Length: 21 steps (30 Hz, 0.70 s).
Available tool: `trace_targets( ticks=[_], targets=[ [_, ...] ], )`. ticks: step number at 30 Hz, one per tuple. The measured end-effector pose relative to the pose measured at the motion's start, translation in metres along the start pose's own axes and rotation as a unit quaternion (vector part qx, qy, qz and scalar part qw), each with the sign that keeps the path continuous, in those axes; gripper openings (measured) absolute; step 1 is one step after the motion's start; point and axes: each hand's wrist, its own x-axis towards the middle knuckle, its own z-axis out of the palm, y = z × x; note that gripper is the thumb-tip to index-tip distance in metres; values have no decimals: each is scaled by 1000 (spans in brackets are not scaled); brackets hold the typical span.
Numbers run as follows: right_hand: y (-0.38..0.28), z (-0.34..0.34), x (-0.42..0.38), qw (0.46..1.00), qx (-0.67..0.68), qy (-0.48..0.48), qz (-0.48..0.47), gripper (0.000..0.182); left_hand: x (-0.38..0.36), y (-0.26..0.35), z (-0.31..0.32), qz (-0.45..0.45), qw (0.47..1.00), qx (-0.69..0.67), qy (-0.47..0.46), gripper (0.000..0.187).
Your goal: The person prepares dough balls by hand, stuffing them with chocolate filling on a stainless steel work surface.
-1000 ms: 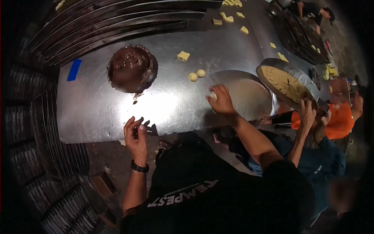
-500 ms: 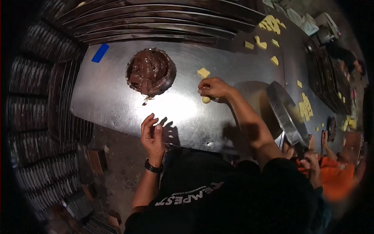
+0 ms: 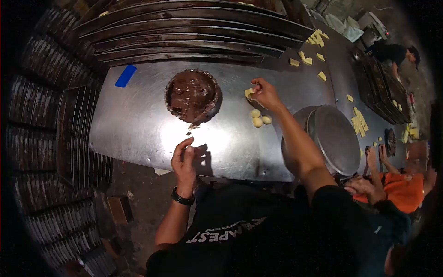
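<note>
My right hand (image 3: pixel 266 95) pinches a pale yellow piece of dough (image 3: pixel 249 94) just above the metal table (image 3: pixel 138 124). Three small dough balls (image 3: pixel 257 122) sit close together below it, toward me. My left hand (image 3: pixel 184 162), with a dark band at its wrist, hovers over the near edge of the table. Its fingers are bent but apart from the thumb, and it holds nothing. Beyond it stands a round bowl (image 3: pixel 193 96) heaped with a thick brown filling, some of it smeared on the rim. Dark crumbs lie on the table between bowl and hand.
A blue scraper (image 3: pixel 125 75) lies at the far left. Dark trays (image 3: pixel 194 39) are stacked along the back, with more racks at left. Right of my forearm is a round metal pan (image 3: pixel 334 138). Cut dough pieces (image 3: pixel 359 123) lie farther right, near a co-worker in orange (image 3: pixel 401 191).
My right hand has taken up the dough piece, and three balls now show where one was partly visible. The tilted round pan has come down flat. My left hand stays nearly still.
</note>
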Motion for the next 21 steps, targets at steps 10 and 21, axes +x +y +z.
trace_targets(
  ticks=[10, 21],
  targets=[
    [-140, 159, -185, 895, 427, -11, 126, 41, 50, 13, -30, 17, 989, -130, -65, 27],
    [-113, 132, -153, 857, 366, -342, 122, 35, 25, -38, -34, -17, 994, -103, -28, 53]
  ],
)
